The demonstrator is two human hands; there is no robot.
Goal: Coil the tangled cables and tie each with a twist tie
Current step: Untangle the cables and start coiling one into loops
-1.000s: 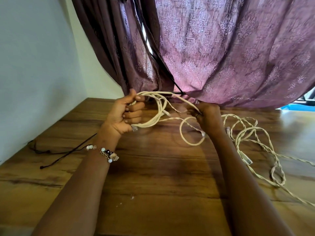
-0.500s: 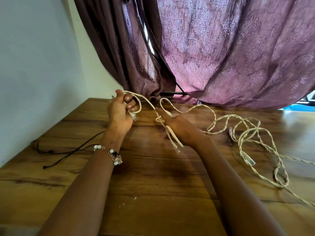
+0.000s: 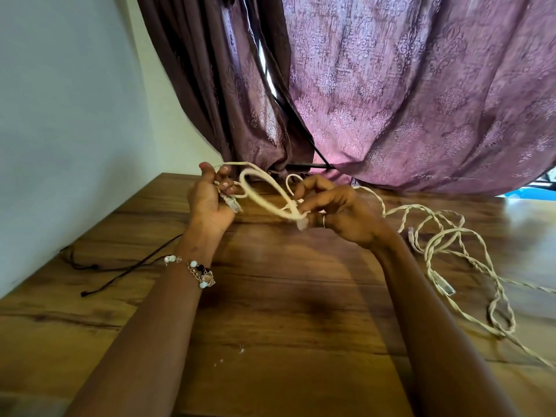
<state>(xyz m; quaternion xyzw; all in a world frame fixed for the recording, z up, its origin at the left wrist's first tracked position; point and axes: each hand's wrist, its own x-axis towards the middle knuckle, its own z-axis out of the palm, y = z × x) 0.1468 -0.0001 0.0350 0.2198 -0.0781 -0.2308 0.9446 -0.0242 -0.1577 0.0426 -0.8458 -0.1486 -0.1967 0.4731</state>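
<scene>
**Gathering the first loops of the cream cable**

I am holding the cream cable (image 3: 264, 194) up over the wooden table (image 3: 270, 341), just above the middle of the frame. My left hand (image 3: 210, 203) is curling its fingers round the gathered strands and one clear plug end (image 3: 233, 204), thumb raised. My right hand (image 3: 340, 215) is pinching the far end of the loop between thumb and fingertips, beside a second connector (image 3: 301, 225); that spot is blurred, so I cannot say exactly which strands are in the pinch.

The rest of the cable is lying tangled (image 3: 451, 260) on the table at the right of the frame, trailing off the lower right edge. A thin black cord (image 3: 126, 266) is lying at the left, well apart.

To do this well, I am thinking of keeping each loop the same size, feeding slack from the right in small lengths, and letting the twisted strands turn freely so no kinks get trapped. Pulling hard against the tangle would likely tighten it. I am seeing no twist tie here.
</scene>
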